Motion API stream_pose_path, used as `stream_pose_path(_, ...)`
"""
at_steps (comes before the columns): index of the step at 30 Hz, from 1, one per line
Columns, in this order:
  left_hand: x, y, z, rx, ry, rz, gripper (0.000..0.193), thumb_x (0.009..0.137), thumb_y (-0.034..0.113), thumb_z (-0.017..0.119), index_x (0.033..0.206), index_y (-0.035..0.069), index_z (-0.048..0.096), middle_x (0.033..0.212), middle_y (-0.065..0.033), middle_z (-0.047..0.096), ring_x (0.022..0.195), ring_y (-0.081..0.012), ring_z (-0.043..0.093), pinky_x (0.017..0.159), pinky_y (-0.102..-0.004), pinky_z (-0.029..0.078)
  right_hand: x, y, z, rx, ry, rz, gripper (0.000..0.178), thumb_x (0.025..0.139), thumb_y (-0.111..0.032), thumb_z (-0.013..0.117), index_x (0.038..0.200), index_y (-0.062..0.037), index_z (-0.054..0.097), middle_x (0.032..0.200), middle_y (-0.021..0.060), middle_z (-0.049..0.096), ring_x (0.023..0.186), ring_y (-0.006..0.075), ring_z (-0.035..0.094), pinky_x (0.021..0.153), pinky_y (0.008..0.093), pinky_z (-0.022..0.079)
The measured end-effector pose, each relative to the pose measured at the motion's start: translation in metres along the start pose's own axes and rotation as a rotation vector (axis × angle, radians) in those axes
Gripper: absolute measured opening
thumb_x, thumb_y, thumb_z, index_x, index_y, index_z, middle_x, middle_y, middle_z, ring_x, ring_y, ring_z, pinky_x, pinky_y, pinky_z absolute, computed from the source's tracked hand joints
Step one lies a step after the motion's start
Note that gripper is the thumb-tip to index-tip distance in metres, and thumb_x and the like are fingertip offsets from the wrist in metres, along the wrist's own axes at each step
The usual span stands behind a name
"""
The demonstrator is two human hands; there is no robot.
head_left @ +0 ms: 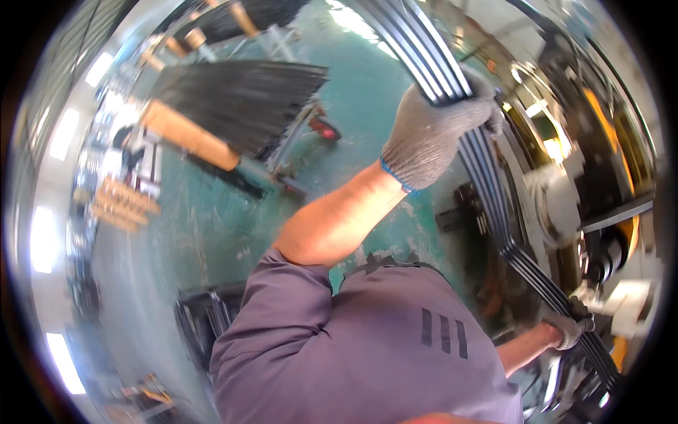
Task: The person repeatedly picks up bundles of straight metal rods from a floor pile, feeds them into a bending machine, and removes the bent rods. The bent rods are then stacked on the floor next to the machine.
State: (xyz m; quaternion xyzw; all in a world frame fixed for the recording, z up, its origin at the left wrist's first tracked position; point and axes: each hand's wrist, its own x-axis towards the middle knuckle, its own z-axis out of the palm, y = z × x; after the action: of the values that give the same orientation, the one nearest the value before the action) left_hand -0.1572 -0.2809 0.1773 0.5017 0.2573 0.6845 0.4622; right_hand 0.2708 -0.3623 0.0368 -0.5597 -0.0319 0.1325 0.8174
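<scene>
A bundle of long, glossy black bars (484, 173) runs from the top of the view down to the lower right, with a bend partway along it. Raised in front of me, my left hand (438, 131) wears a grey knit glove with a blue cuff and is closed around the upper stretch of the bundle. Farther down, past the bend, my right hand (565, 330), also gloved, is closed on the same bundle. Its fingers show only in part. Both ends of the bars are hard to make out.
To the left stands a wheeled cart (240, 99) covered with many black bars, with a wooden beam (191, 134) along its edge. Machinery (565, 205) stands close on my right. A black crate-like object (208, 311) is behind my left elbow, and wooden pallets (126, 203) lie farther left.
</scene>
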Motion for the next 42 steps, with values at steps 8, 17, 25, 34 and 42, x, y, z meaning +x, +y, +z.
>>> stream_pose_path(8, -0.128, 0.009, -0.106, -0.415, 0.879, -0.049, 0.016, 0.087, -0.004, 0.054, 0.101, -0.001, 0.059, 0.082, -0.0152, 0.063, 0.078, -0.0290, 0.064, 0.078, -0.0427, 0.054, -0.101, 0.035, 0.179, -0.089, -0.718, 0.187, 0.021, 0.095, -0.021, 0.060, 0.081, -0.0057, 0.056, 0.070, 0.0033, 0.055, 0.062, 0.0171, 0.052, 0.061, 0.0325, 0.046)
stream_pose_path(17, -0.285, 0.027, -0.173, -0.554, 1.485, 0.388, 0.016, 0.085, -0.004, 0.044, 0.099, 0.003, 0.048, 0.077, -0.0137, 0.056, 0.071, -0.0285, 0.058, 0.080, -0.0508, 0.052, -0.326, 0.062, 0.233, 0.002, -1.300, 0.135, 0.028, 0.096, -0.023, 0.063, 0.080, -0.0009, 0.058, 0.061, 0.0021, 0.048, 0.051, 0.0129, 0.042, 0.050, 0.0296, 0.038)
stream_pose_path(25, -0.445, 0.087, -0.216, -0.687, 1.955, 0.846, 0.014, 0.080, -0.001, 0.045, 0.092, 0.006, 0.047, 0.074, -0.0097, 0.052, 0.064, -0.0259, 0.053, 0.074, -0.0491, 0.050, -0.602, 0.065, 0.193, 0.094, -2.080, 0.176, 0.013, 0.092, -0.013, 0.065, 0.097, -0.0008, 0.063, 0.068, -0.0003, 0.052, 0.062, 0.0107, 0.050, 0.062, 0.0260, 0.044)
stream_pose_path(34, -0.581, 0.130, -0.236, -0.663, 2.415, 1.268, 0.009, 0.082, 0.003, 0.042, 0.089, 0.004, 0.049, 0.071, -0.0047, 0.045, 0.061, -0.0187, 0.046, 0.066, -0.0388, 0.047, -0.803, 0.208, -0.009, -0.367, -2.781, -0.019, 0.021, 0.091, -0.026, 0.067, 0.086, -0.0066, 0.061, 0.066, -0.0023, 0.053, 0.059, 0.0076, 0.049, 0.053, 0.0255, 0.039)
stream_pose_path(42, -0.696, 0.118, -0.301, -0.811, 2.639, 1.286, 0.015, 0.082, 0.000, 0.042, 0.092, -0.002, 0.052, 0.082, -0.0130, 0.058, 0.073, -0.0235, 0.058, 0.075, -0.0375, 0.052, -0.990, 0.260, -0.153, -0.604, -3.114, -0.126, 0.034, 0.082, -0.034, 0.071, 0.092, -0.0016, 0.065, 0.071, 0.0076, 0.061, 0.065, 0.0149, 0.052, 0.065, 0.0324, 0.045)
